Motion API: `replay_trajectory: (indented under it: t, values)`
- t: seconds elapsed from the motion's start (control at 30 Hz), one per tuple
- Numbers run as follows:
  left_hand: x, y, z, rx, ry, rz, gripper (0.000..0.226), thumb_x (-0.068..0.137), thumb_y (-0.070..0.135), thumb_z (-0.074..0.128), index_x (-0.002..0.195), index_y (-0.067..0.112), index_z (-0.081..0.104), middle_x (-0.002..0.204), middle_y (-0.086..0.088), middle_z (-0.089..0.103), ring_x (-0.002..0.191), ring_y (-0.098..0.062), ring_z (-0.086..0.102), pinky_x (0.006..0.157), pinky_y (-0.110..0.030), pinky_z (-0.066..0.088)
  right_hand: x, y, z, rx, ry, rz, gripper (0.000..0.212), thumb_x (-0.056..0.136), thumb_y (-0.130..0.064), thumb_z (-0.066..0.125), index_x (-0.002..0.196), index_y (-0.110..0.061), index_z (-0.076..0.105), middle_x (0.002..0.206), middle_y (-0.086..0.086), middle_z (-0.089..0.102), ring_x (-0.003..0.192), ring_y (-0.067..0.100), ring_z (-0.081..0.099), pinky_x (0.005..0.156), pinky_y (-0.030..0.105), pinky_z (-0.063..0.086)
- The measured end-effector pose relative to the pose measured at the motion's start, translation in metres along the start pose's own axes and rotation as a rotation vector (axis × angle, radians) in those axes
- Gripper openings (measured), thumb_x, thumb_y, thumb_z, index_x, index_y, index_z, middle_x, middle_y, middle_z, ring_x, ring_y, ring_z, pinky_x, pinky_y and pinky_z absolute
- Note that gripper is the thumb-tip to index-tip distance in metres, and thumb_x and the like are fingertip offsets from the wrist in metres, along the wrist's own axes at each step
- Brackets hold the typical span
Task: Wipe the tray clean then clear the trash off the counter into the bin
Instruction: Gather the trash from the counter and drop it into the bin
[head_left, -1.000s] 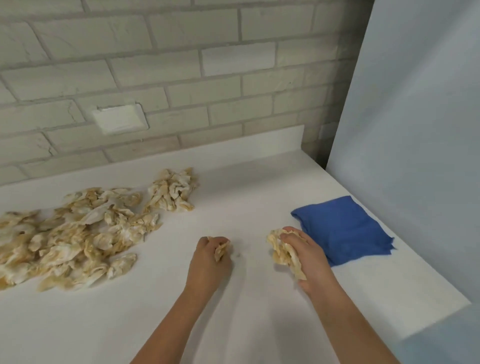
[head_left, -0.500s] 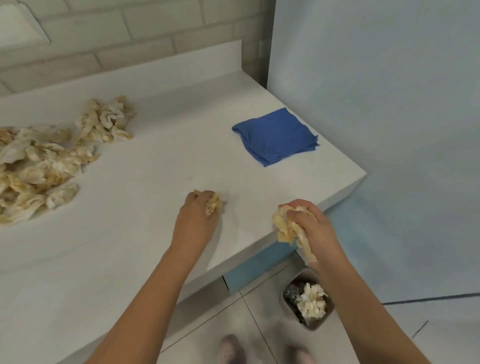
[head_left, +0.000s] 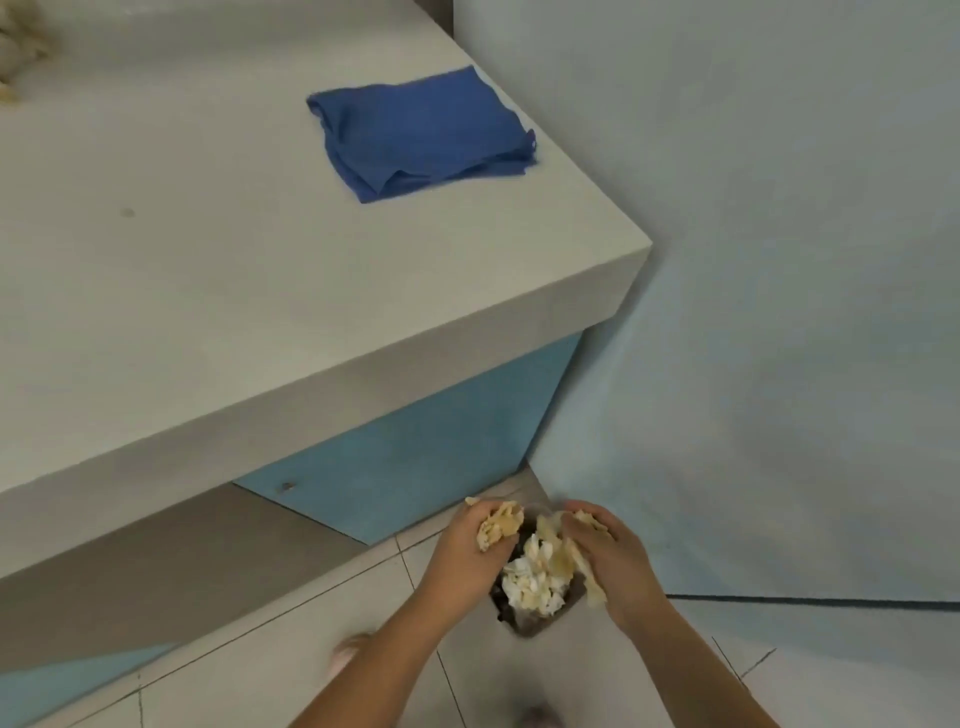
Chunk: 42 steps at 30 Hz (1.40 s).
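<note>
Both hands moved off the counter (head_left: 260, 291), hiding the bin (head_left: 524, 626) rim.

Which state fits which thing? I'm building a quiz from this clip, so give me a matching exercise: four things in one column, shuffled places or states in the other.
Things:
1. blue cloth
2. bin
3. left hand
4. right hand

States:
A. on the floor, holding crumpled paper
B. folded on the counter near its corner
C. grips the long hanging wad
D. grips the smaller wad

Pairs: 1-B, 2-A, 3-D, 4-C
</note>
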<state>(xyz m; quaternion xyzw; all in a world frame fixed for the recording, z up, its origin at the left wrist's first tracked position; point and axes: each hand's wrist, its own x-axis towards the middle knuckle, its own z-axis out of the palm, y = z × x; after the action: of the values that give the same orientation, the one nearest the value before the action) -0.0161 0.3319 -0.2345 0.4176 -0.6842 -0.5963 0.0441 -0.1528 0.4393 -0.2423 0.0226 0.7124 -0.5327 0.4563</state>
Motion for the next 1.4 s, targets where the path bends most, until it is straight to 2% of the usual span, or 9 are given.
replay_trajectory:
  t: [0.2,0.33,0.47,0.57,0.67,0.8,1.0,1.2,1.4]
  values:
    - [0.078,-0.144,0.098,-0.203,0.001,-0.375,0.034,0.087,0.018,0.064,0.118,0.023,0.051,0.111,0.001,0.062,0.093,-0.008,0.059,0.060,-0.008,0.043,0.136,0.122,-0.038,-0.193,0.066,0.065,0.010,0.085,-0.018,0.067,0.093,-0.023,0.069,0.090,0.004,0.070,0.078,0.019,0.065,0.065,0.025,0.051]
    - [0.126,-0.214,0.154,-0.114,-0.053,-0.339,0.054,0.078,0.028,0.061,0.130,0.028,0.046,0.130,-0.003,0.050,0.113,-0.018,0.054,0.090,-0.030,0.049,0.209,0.199,-0.047,-0.392,0.090,0.016,0.012,0.085,-0.030,0.066,0.097,-0.027,0.066,0.099,0.002,0.068,0.087,0.019,0.063,0.077,0.031,0.050]
    - [0.142,-0.271,0.198,0.356,-0.169,-0.176,0.062,0.095,0.025,0.041,0.149,0.029,0.011,0.156,-0.003,0.004,0.142,-0.025,0.013,0.116,-0.038,0.018,0.254,0.254,-0.048,-0.621,0.011,-0.009,0.075,0.072,-0.068,0.052,0.133,-0.024,0.047,0.131,0.002,0.055,0.120,0.024,0.052,0.104,0.045,0.040]
    - [0.128,-0.300,0.215,0.880,-0.139,0.046,0.062,0.095,0.030,0.034,0.150,0.025,0.006,0.158,-0.014,0.003,0.142,-0.033,0.017,0.114,-0.049,0.018,0.248,0.277,-0.053,-0.957,-0.063,-0.125,0.060,0.097,-0.034,0.040,0.150,-0.013,0.019,0.152,0.012,0.027,0.137,0.030,0.029,0.113,0.040,0.026]
    - [0.117,-0.313,0.228,0.981,-0.161,0.117,0.059,0.090,0.031,0.030,0.147,0.021,0.026,0.154,-0.016,0.021,0.136,-0.036,0.034,0.107,-0.050,0.033,0.237,0.298,-0.070,-1.224,-0.050,-0.485,0.060,0.097,-0.015,0.039,0.151,-0.018,0.012,0.157,0.012,0.015,0.143,0.029,0.020,0.114,0.037,0.025]
    - [0.126,-0.331,0.232,1.239,-0.419,0.052,0.059,0.100,0.027,0.021,0.150,0.019,-0.009,0.150,-0.009,-0.031,0.141,-0.030,-0.022,0.116,-0.046,-0.009,0.247,0.313,-0.075,-1.638,-0.281,-0.339,0.059,0.099,-0.014,0.030,0.151,-0.012,0.003,0.159,0.013,0.006,0.146,0.029,0.008,0.119,0.038,0.013]
    - [0.176,-0.326,0.241,1.289,-0.592,-0.098,0.064,0.096,0.022,0.031,0.151,0.020,-0.001,0.154,-0.003,-0.025,0.143,-0.027,-0.020,0.116,-0.045,-0.007,0.285,0.298,-0.050,-1.891,-0.292,-0.186,0.031,0.097,-0.016,0.035,0.124,-0.012,0.051,0.124,0.008,0.059,0.115,0.024,0.054,0.088,0.033,0.045]
    - [0.179,-0.318,0.235,1.237,-0.622,-0.023,0.059,0.095,0.016,0.033,0.151,0.020,0.011,0.157,-0.007,-0.016,0.144,-0.031,-0.014,0.117,-0.050,-0.002,0.285,0.287,-0.047,-1.855,-0.302,-0.097,0.027,0.096,-0.012,0.042,0.114,-0.011,0.061,0.116,0.007,0.065,0.107,0.023,0.061,0.086,0.031,0.048]
    - [0.154,-0.278,0.191,0.851,-0.371,0.118,0.044,0.094,0.011,0.045,0.135,0.026,0.049,0.153,-0.007,0.024,0.144,-0.027,0.012,0.119,-0.038,0.006,0.244,0.225,-0.042,-1.609,-0.114,-0.170,0.026,0.094,-0.015,0.046,0.113,-0.013,0.063,0.112,0.005,0.067,0.102,0.022,0.063,0.083,0.027,0.047]
